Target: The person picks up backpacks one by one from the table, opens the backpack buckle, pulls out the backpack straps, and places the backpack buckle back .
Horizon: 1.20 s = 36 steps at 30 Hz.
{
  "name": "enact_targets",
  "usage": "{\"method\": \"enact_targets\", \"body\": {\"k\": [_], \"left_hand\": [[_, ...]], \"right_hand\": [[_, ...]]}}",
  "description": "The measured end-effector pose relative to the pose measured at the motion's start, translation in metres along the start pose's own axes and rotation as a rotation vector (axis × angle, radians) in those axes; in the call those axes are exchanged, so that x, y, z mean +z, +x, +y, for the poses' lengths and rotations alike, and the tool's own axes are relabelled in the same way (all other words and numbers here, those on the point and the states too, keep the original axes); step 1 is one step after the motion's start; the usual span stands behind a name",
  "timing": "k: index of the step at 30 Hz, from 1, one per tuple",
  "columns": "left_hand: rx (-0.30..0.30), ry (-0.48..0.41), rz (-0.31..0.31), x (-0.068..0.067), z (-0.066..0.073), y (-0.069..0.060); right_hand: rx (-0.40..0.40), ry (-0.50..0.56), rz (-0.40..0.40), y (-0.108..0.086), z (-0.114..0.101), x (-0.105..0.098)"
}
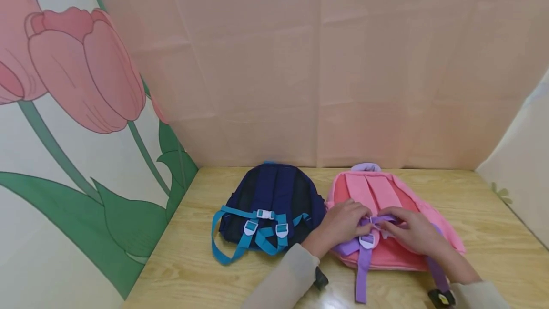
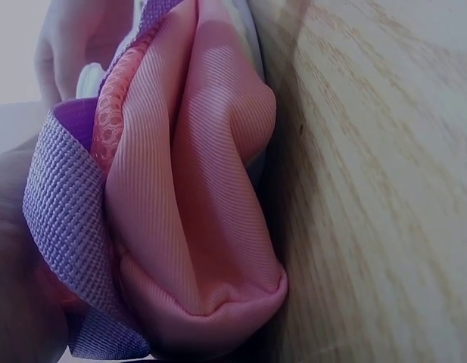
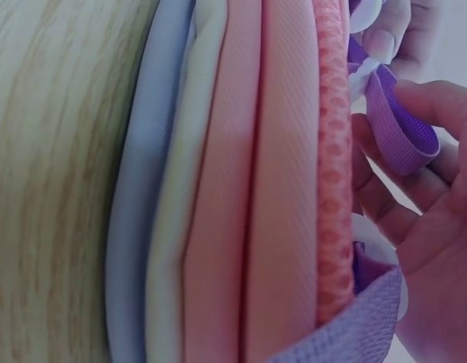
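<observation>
A pink backpack (image 1: 399,261) lies strap side up on the table, its purple straps trailing toward the near edge. My left hand (image 1: 339,228) is over the middle of it, the thumb and fingers pinching a small white buckle (image 3: 362,79). From the other side my right hand (image 1: 413,232) holds the looped purple strap (image 3: 403,151) beside that buckle. Whether the buckle is fastened cannot be made out. A white strap adjuster (image 1: 367,241) lies just below the left fingers. In the left wrist view, the pack's pink side (image 2: 210,189) hides most of the hands.
To the left, a dark blue backpack (image 1: 274,180) with teal straps (image 1: 223,252) and a white chest buckle (image 1: 265,214) lies close against the pink one. Behind both stands a brown-pink covered wall (image 1: 300,61). A tulip-printed panel (image 1: 86,70) borders the wooden table (image 1: 171,271) on the left.
</observation>
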<state>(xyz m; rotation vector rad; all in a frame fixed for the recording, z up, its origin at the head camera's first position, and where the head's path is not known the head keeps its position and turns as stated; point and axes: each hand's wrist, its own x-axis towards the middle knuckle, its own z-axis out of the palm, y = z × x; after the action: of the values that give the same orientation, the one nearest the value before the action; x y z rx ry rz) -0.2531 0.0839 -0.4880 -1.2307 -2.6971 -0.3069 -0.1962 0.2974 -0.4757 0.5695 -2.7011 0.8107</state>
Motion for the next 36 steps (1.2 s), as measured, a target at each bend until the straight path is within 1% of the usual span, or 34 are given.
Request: {"method": "enact_targets", "body": {"k": [3, 7, 11, 16, 19, 29, 36], "left_hand": [[0.006, 0.007, 0.004, -0.0005, 0.0005, -0.0001], [0.008, 0.010, 0.008, -0.0016, 0.0010, 0.0001], [0.004, 0.014, 0.008, -0.0020, 0.0014, 0.0001], [0.002, 0.011, 0.004, -0.0010, 0.0012, -0.0003], [0.002, 0.008, 0.004, -0.0010, 0.0012, -0.0002], [-0.001, 0.009, 0.001, -0.0021, 0.0009, -0.0004], [-0.013, -0.008, -0.021, -0.0021, 0.0012, 0.0002]], "right_hand": [[0.005, 0.011, -0.026, 0.0007, -0.0007, -0.0013], [-0.005, 0.020, -0.039, 0.0021, -0.0025, -0.0010], [-0.041, 0.023, -0.024, 0.0034, -0.0041, 0.0003], [-0.087, 0.016, 0.016, 0.0028, -0.0039, 0.0021], [-0.090, 0.021, 0.037, 0.0018, -0.0023, 0.0035], [-0.080, -0.005, 0.050, 0.0001, 0.0020, 0.0059], [-0.076, 0.020, 0.066, -0.0008, 0.0009, 0.0045]]}}
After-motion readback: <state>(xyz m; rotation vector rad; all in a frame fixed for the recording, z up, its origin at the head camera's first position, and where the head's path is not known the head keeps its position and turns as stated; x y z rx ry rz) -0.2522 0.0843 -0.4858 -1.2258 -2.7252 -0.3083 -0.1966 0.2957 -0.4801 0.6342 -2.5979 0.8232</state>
